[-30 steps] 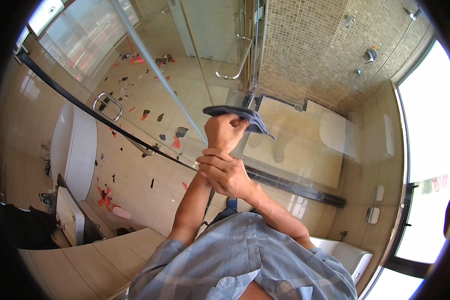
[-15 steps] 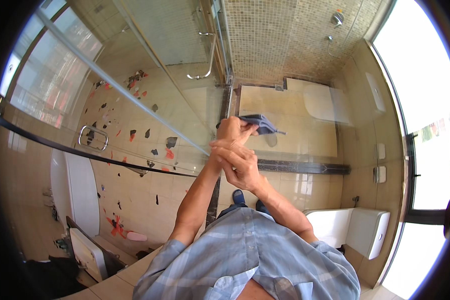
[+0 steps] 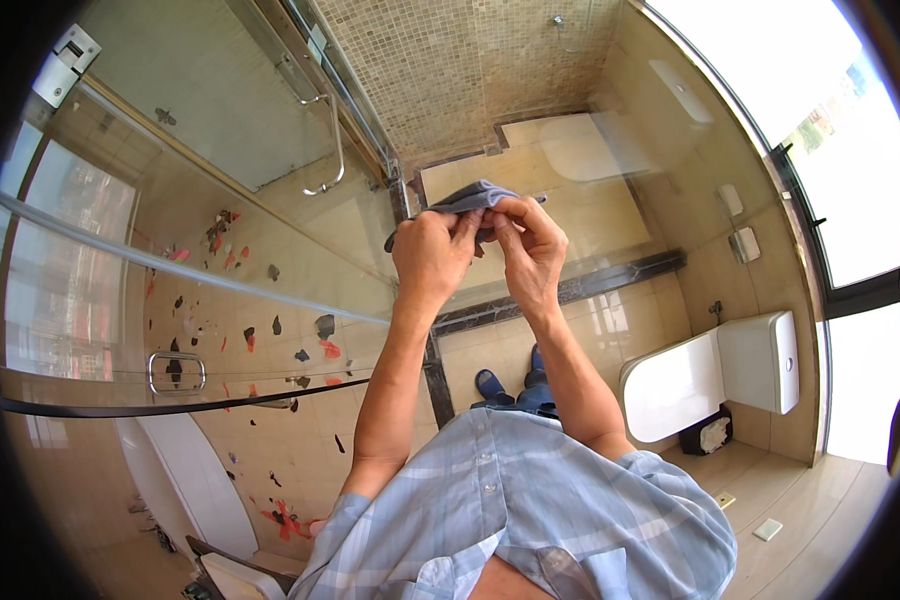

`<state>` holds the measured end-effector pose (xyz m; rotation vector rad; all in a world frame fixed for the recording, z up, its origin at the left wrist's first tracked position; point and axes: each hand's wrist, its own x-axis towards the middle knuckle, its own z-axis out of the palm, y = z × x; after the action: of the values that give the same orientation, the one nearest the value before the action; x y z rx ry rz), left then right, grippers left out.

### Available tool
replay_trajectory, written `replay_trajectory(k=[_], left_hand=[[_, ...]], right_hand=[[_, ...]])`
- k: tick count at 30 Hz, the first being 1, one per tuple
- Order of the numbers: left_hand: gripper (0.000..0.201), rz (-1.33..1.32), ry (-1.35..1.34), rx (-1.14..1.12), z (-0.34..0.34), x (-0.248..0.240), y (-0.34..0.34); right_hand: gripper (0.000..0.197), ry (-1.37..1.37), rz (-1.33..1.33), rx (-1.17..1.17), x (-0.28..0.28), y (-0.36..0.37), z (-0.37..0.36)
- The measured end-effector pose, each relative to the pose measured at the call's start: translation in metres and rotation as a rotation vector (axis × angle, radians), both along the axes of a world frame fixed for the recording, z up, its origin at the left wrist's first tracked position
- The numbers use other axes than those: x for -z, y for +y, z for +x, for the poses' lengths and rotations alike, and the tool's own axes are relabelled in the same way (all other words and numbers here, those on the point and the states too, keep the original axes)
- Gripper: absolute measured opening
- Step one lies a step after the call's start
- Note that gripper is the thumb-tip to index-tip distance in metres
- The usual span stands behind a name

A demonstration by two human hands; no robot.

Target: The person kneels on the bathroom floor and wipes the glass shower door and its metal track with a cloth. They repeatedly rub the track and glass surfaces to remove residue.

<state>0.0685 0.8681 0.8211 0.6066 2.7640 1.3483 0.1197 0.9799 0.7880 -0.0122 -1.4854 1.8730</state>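
A folded grey-blue cloth is stretched between my two hands, out in front of my chest. My left hand pinches it from the left, thumb toward the middle. From the right, my right hand grips it with bent fingers and thumb. The two hands nearly meet at the fingertips, and the cloth covers part of them. Just past the cloth lies the shower floor with its dark stone kerb.
Glass panels with a metal door handle rise on the left. Through them, dark and red scraps show on the tiles. A white toilet stands at right, beside a black bin. Blue slippers are on my feet.
My right hand has moved off my left wrist and now grips the cloth too. Both hands have moved farther out, and the view has turned.
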Motion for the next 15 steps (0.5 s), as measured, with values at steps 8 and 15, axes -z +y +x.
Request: replay_trajectory(k=[8, 15], left_hand=[[0.034, -0.088, -0.094, -0.136, 0.006, 0.101, -0.018], [0.034, 0.822, 0.056, -0.266, 0.007, 0.069, -0.036]], right_hand=[[0.007, -0.224, 0.049, 0.099, 0.119, -0.015, 0.001], [0.009, -0.004, 0.345, 0.154, -0.003, -0.058, -0.012]])
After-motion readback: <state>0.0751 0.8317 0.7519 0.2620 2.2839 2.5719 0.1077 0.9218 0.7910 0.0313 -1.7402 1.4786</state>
